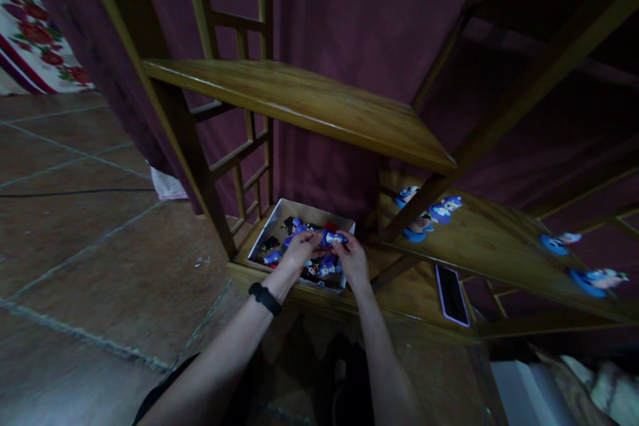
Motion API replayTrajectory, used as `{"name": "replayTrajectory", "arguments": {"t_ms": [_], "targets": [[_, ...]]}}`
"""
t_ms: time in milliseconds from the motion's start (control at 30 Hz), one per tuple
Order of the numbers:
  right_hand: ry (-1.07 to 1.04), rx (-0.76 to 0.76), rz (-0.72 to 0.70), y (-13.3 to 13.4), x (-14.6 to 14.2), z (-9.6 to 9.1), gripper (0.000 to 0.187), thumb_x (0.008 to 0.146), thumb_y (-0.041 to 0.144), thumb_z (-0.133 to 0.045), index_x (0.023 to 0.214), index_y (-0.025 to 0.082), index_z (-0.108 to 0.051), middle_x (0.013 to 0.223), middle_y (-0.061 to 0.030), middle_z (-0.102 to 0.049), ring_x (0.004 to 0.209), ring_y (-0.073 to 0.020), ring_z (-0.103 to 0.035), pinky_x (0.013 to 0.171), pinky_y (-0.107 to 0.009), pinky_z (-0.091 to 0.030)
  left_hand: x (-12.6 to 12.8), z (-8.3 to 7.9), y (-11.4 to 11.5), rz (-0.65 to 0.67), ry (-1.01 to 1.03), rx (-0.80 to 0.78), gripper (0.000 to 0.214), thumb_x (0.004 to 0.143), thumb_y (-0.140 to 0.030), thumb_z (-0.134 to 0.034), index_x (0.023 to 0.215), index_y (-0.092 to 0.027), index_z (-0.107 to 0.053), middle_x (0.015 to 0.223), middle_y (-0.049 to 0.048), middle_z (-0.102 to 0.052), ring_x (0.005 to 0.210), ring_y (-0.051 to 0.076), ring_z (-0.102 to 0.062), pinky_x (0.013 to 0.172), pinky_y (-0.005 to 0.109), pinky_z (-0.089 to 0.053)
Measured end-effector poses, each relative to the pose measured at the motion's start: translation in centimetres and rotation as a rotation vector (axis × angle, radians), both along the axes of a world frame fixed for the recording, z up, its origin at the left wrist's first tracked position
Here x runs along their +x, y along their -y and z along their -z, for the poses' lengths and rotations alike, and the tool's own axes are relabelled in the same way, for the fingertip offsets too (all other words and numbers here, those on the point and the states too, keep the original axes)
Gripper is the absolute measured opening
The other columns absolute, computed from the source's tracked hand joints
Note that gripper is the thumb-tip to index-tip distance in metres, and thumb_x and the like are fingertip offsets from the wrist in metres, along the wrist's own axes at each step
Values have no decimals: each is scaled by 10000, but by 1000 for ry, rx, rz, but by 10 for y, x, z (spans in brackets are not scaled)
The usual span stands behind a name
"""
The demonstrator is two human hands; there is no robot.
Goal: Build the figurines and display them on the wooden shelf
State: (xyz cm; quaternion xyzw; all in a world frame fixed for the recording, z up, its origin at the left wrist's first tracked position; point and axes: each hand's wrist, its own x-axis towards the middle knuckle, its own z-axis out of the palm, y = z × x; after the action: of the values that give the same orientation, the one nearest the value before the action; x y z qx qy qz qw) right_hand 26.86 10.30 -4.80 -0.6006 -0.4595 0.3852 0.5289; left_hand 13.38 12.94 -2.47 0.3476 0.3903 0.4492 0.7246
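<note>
Both hands are over a shallow cardboard box (264,226) on the low wooden shelf. Several small figurines (272,258) in purple, black and white lie jumbled inside it. Between my hands, above the pile, is one purple-and-white figurine (331,237). My right hand (352,258) pinches it from the right with thumb and fingers. My left hand (302,247), with a black band at the wrist, has its fingers closed against the figurine's left end. The fingers partly cover the figurine, so its details are hard to make out.
A wooden shelf board (299,96) juts out above the box. On the right-hand shelf (489,246) stand several figurines, including a purple one (445,209) and one on a blue base (599,281). A phone (452,295) lies on the lower board. Purple curtain (339,26) hangs behind.
</note>
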Motion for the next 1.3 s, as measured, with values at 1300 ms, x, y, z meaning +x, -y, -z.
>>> {"name": "replayTrajectory", "arguments": {"t_ms": [1300], "targets": [[11, 26, 45, 3, -2, 8, 348, 695, 308, -584, 1032, 234, -624, 883, -9, -688, 749, -174, -641, 705, -297, -515, 9, 9, 0, -149, -187, 194, 253, 587, -370, -729, 563, -124, -673, 504, -6, -598, 483, 97, -528, 529, 208, -467]]}}
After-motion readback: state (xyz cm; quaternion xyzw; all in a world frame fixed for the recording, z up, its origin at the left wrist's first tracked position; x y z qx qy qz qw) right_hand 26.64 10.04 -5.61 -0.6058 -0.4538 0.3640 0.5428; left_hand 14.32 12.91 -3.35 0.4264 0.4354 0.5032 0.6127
